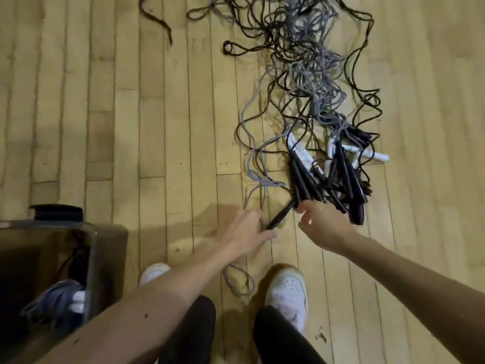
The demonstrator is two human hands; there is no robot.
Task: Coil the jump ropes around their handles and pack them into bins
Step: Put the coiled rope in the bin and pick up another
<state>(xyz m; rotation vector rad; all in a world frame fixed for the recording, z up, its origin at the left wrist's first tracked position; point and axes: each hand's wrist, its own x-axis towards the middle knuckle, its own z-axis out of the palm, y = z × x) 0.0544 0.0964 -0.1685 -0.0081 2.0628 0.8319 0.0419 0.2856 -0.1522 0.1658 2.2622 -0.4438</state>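
A tangle of black and grey jump ropes (309, 64) lies on the wooden floor, its black handles (341, 177) and white handles (301, 156) bunched at the near end. My left hand (249, 233) grips one black handle (279, 215) at its lower end, just above the floor. My right hand (322, 224) pinches the upper end of that same handle beside the bunch. A grey rope (258, 179) trails away from the handles towards me.
A clear plastic bin (105, 261) stands at the lower left, with a coiled grey rope (60, 300) inside and a black coil (59, 212) behind it. My white shoes (288, 292) stand just below the hands. A loose dark rope (157, 19) lies at the top left.
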